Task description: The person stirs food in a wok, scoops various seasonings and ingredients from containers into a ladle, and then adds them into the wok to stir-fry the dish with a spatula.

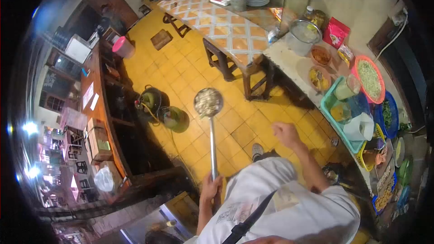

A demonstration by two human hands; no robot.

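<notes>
My left hand [210,187], low in the centre, is wrapped round the handle of a long metal ladle [213,147]. The ladle reaches forward over the floor, and its round bowl is filled with pale, chopped-looking food [208,102]. To the right, my right hand [285,134] hangs in the air above the yellow tiles with its fingers curled in. Nothing shows in it, and it touches no surface. The counter with food lies beyond it on the right.
On the right counter [289,61] stand a metal pot [305,36], a turquoise tray [326,104] of containers and a pink basket [368,79] of shredded greens. A tiled table [235,31] is ahead. Green gas cylinders [175,118] stand on the floor beside the wooden counter [97,95].
</notes>
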